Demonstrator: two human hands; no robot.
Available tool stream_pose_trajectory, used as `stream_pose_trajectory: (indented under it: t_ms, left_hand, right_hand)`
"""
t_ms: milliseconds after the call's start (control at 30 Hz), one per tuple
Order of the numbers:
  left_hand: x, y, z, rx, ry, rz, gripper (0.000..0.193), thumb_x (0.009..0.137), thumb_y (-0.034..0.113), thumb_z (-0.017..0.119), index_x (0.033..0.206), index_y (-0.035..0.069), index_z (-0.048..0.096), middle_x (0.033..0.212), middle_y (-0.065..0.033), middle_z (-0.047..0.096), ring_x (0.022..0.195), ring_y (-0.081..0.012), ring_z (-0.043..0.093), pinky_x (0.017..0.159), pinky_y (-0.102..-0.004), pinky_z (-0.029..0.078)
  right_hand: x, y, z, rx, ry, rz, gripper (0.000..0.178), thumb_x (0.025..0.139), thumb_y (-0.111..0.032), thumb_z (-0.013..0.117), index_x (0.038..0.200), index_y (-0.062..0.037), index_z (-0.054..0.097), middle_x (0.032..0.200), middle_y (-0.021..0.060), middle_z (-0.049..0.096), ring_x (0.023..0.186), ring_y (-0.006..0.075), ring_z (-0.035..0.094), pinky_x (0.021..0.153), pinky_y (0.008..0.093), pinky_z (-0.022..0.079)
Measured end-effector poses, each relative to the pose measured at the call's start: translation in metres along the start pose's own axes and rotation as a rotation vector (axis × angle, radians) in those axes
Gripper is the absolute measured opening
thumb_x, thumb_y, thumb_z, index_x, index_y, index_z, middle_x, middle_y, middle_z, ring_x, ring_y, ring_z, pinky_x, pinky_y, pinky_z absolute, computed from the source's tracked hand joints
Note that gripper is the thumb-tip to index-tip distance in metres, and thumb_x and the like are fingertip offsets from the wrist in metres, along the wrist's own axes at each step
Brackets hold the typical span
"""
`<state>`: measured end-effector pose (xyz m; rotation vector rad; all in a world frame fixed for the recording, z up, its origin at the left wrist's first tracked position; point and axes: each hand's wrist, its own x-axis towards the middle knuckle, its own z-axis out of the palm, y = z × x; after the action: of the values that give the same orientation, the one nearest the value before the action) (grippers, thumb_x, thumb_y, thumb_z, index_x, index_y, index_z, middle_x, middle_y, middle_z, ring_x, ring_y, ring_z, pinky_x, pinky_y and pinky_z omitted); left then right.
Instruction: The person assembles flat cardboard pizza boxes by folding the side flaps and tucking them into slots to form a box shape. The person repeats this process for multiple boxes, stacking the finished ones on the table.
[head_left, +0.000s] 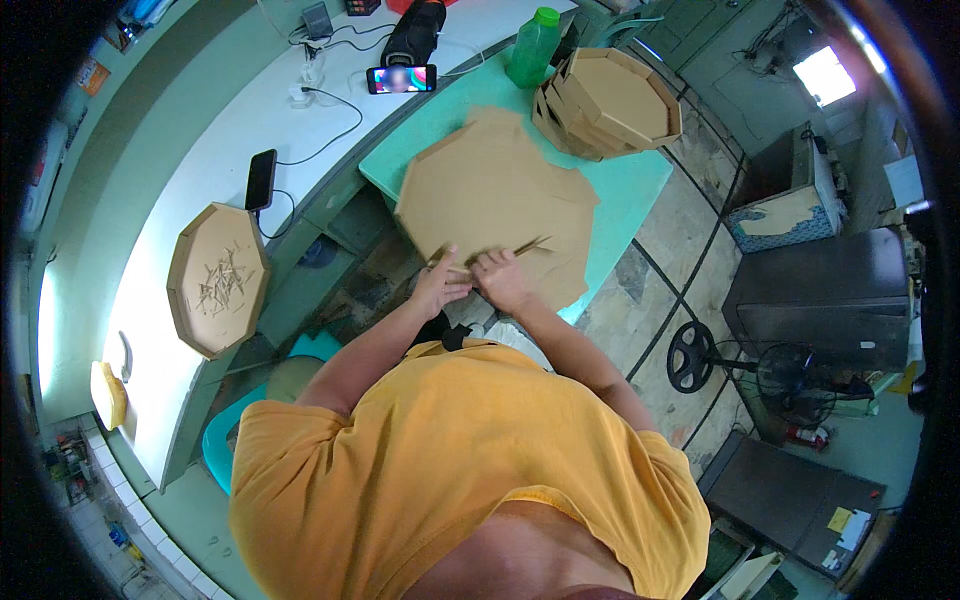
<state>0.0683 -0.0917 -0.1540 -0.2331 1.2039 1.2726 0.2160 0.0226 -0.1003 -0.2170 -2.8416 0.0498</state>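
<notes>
A large brown cardboard sheet (500, 200) lies on the green table, its left edges folded up into a low rim and its right flaps spread flat. At its near edge, my left hand (440, 287) grips the cardboard, thumb on the inner side and fingers outside. Close to its right, my right hand (503, 281) is closed on the same near edge, fingers curled over a folded part. A narrow strip or flap of cardboard (532, 245) sticks up beyond the right fingers. What lies under the right palm is hidden.
Stacked octagonal cardboard trays (620, 98) and a green bottle (533, 48) stand at the table's far right. On the white counter at left are an octagonal tray (215, 325) with small scraps, a phone (261, 180) and a lit phone (402, 79). A fan (790, 375) stands right.
</notes>
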Motion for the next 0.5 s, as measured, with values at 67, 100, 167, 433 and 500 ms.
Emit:
stream_pose_trajectory:
  t_ms: [67,100,167,433,500]
  left_hand:
    - [0.023,-0.010,-0.018,0.285,0.011,0.420,0.041,0.089,0.034,0.066,0.114,0.005,0.055,0.109,-0.0162,0.063,0.101,-0.0300,0.064,0.083,-0.0450,0.054]
    - [0.028,-0.004,-0.037,0.719,-0.071,0.717,0.040,0.091,0.028,0.063,0.120,0.003,0.050,0.112,-0.0183,0.061,0.101,-0.0343,0.064,0.083,-0.0491,0.055]
    - [0.031,0.002,-0.058,0.698,-0.027,0.561,0.037,0.093,0.018,0.059,0.124,0.002,0.048,0.116,-0.0188,0.060,0.105,-0.0367,0.062,0.085,-0.0528,0.054]
    - [-0.014,0.046,-0.055,0.268,-0.068,0.335,0.034,0.088,0.010,0.061,0.121,0.000,0.056,0.110,-0.0134,0.065,0.102,-0.0274,0.065,0.081,-0.0426,0.054]
    - [-0.006,0.049,-0.046,0.482,0.063,0.384,0.031,0.087,0.008,0.061,0.117,0.000,0.060,0.104,-0.0115,0.067,0.098,-0.0249,0.066,0.077,-0.0388,0.053]
  right_hand:
    - [0.013,-0.015,-0.008,0.066,-0.161,-0.014,0.023,0.078,-0.029,0.067,0.093,-0.0112,0.066,0.094,0.0059,0.063,0.096,0.0221,0.058,0.086,0.0392,0.040]
    - [0.017,-0.019,-0.016,0.128,-0.136,0.043,0.036,0.081,-0.036,0.067,0.106,-0.0097,0.066,0.106,0.0088,0.063,0.103,0.0258,0.057,0.091,0.0414,0.041]
    - [0.021,-0.008,-0.040,0.139,0.191,0.146,0.046,0.082,-0.038,0.067,0.116,-0.0078,0.062,0.113,0.0118,0.061,0.110,0.0305,0.055,0.095,0.0443,0.040]
    - [-0.019,0.059,-0.113,1.501,0.213,1.011,0.065,0.085,-0.033,0.071,0.129,0.0080,0.047,0.111,0.0209,0.063,0.100,0.0305,0.061,0.088,0.0425,0.049]
    - [-0.018,0.041,-0.098,1.385,0.263,1.186,0.058,0.086,-0.033,0.070,0.121,0.0096,0.052,0.104,0.0182,0.065,0.091,0.0261,0.063,0.080,0.0398,0.051]
